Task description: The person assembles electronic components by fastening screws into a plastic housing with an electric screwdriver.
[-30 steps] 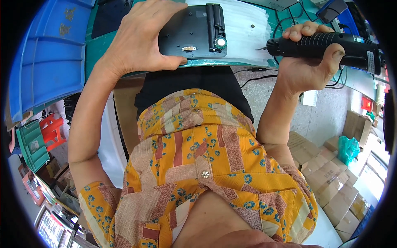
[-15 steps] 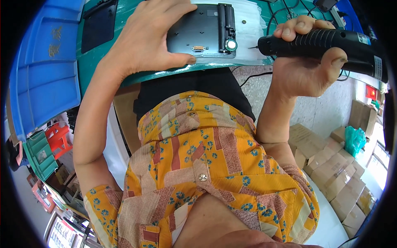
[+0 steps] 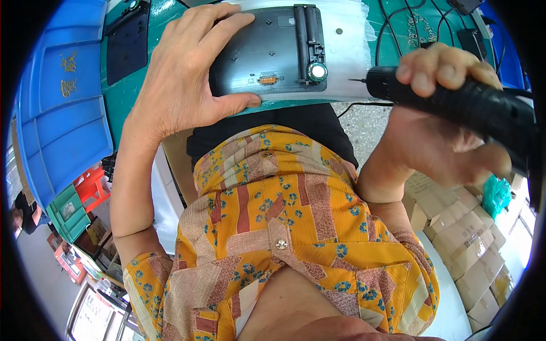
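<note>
A flat black plastic panel (image 3: 256, 40) lies on a white sheet (image 3: 344, 57) at the table's near edge. It carries a ridged strip on the right, a round silver part (image 3: 317, 72) and a small orange component (image 3: 267, 80). My left hand (image 3: 185, 74) holds the panel's left end, thumb along the near edge and fingers spread over the face. In my right hand (image 3: 421, 133) is a black electric screwdriver (image 3: 392, 85), fingers wrapped over its handle, thumb stretched away. Its thin bit points left, apart from the panel's right edge.
Another dark panel (image 3: 128, 51) lies on the green table at the left, beside a large blue bin (image 3: 62, 108). Black cables (image 3: 387, 28) and scattered small metal pieces (image 3: 421, 31) are at the far right. A small round piece (image 3: 339, 31) sits on the sheet. Cardboard boxes (image 3: 460, 233) are stacked at the lower right.
The screwdriver's rear end has swung down toward me, while its bit stays beside the panel. My right thumb has moved off the handle. My left hand has slid slightly left along the panel.
</note>
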A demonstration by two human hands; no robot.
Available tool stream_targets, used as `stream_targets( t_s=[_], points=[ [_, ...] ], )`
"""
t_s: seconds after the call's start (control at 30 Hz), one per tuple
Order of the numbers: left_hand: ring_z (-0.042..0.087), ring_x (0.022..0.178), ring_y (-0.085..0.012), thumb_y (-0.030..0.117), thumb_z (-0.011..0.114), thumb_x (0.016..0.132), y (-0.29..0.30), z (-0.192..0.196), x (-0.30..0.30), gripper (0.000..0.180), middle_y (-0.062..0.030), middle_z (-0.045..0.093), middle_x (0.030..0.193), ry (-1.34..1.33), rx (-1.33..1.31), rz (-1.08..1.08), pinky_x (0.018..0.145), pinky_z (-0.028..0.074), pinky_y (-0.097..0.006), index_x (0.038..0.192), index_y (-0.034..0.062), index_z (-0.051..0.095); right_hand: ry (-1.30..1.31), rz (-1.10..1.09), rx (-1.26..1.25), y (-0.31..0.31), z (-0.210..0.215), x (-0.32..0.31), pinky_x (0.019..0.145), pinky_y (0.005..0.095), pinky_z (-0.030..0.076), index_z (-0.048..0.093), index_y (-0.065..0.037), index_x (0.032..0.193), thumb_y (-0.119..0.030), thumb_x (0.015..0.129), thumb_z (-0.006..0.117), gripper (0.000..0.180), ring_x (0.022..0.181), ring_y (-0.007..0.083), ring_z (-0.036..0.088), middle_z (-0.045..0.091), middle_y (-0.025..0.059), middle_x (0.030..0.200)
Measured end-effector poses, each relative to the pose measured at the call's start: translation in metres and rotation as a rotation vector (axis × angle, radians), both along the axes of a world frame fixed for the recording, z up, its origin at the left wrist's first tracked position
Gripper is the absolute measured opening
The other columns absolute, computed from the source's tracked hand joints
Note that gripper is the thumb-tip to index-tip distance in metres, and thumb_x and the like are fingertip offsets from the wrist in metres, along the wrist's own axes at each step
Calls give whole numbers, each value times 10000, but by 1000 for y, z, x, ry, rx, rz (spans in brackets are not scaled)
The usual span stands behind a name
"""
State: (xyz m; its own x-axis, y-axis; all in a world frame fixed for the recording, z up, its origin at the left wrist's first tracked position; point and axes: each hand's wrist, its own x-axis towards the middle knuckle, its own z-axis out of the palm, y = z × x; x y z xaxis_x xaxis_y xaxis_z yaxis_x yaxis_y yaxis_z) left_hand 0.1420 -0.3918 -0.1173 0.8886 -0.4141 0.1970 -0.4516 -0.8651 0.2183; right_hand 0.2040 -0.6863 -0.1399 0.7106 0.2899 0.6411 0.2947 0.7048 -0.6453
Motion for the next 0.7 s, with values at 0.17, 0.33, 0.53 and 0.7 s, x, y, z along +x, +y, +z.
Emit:
stream_targets(
  t_s=[0.17,0.33,0.53,0.7],
  points=[
    [551,1298,-359,422,911,640,5,-1,2,870,-120,584,1417,7,-42,1,1097,430,-450,1396,118,604,-149,150,-233,-45,14,28,794,377,431,634,-82,1248,-786,742,737,873,871,197,569,601,70,1064],
    [567,1155,-365,427,817,794,-7,11,9,642,-198,605,1259,225,-281,223,992,431,-450,1235,-4,640,-18,-122,18,-12,9,-2,789,391,443,637,-82,1218,-789,746,729,854,869,213,581,606,82,1058],
    [596,1071,-356,376,793,831,-8,-6,6,521,-184,636,1164,42,-319,250,933,443,-434,1163,-8,675,-107,-21,-184,-25,-3,25,806,421,470,622,-51,1264,-773,828,636,844,888,244,600,614,124,1078],
    [611,1071,-300,235,801,835,-4,-28,8,389,-139,663,1136,-173,-339,185,923,472,-374,1150,30,702,-42,-125,-97,-1,-6,9,868,457,478,568,-21,1345,-743,882,573,857,946,280,609,610,148,1123]
  ],
)
